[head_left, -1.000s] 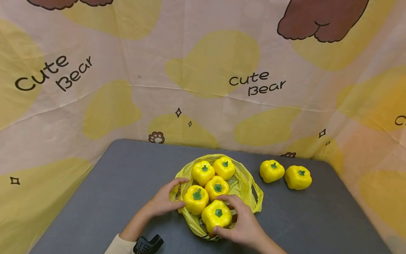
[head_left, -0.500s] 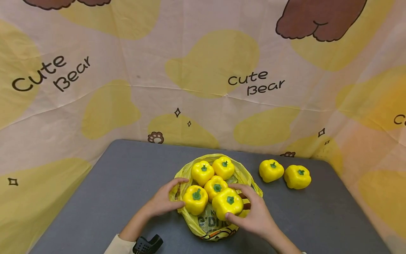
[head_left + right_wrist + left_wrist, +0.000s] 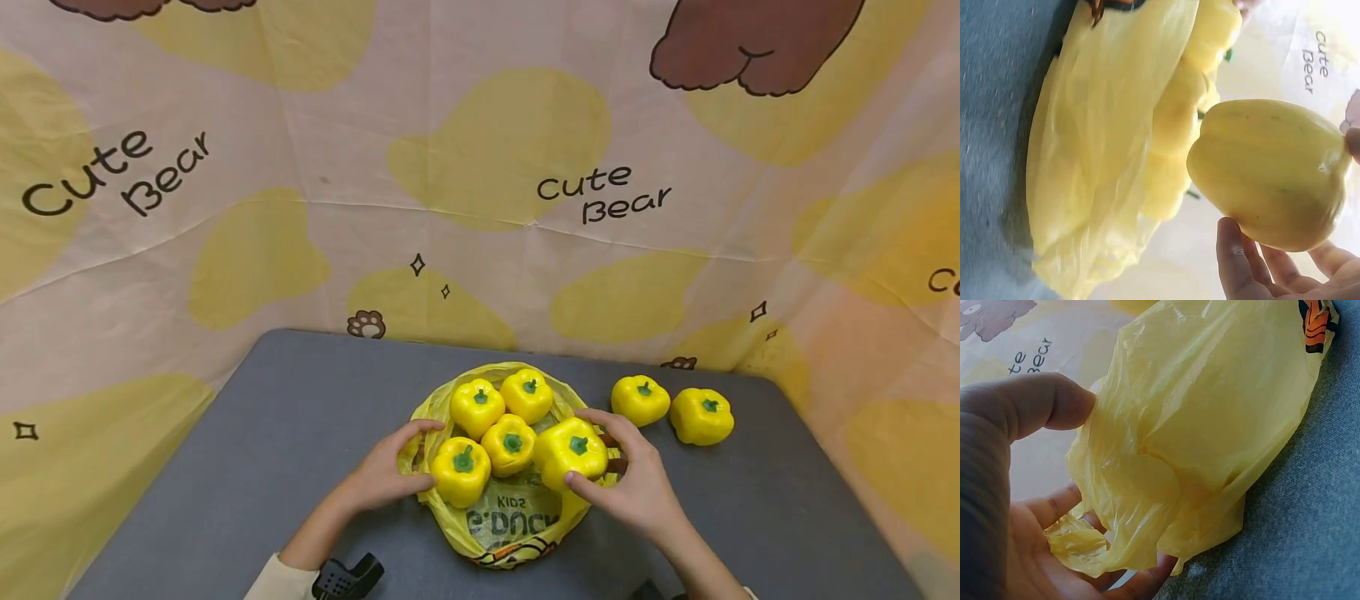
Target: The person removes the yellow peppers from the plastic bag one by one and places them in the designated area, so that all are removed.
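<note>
My right hand (image 3: 633, 483) grips a yellow bell pepper (image 3: 566, 457) with a green stem, thumb in front and fingers behind. In the right wrist view this bell pepper (image 3: 1269, 175) is raised above the bag's rim. Below it the yellow plastic bag (image 3: 510, 537) stands with its mouth spread wide, dark lettering showing inside. Several more bell peppers sit in the bag, one of them a pepper (image 3: 461, 473) at its left side. My left hand (image 3: 386, 468) holds the bag's left edge; in the left wrist view its thumb and fingers lie around the crumpled plastic (image 3: 1125, 506).
Two loose yellow bell peppers, a nearer-left one (image 3: 640, 400) and a right one (image 3: 702, 417), lie on the grey table (image 3: 315, 383) right of the bag. A printed cloth (image 3: 480, 167) hangs behind the table and along its sides.
My right hand has moved the bell pepper from the bag's near side up and to the right, uncovering the lettering inside. The left hand has stayed at the bag's edge.
</note>
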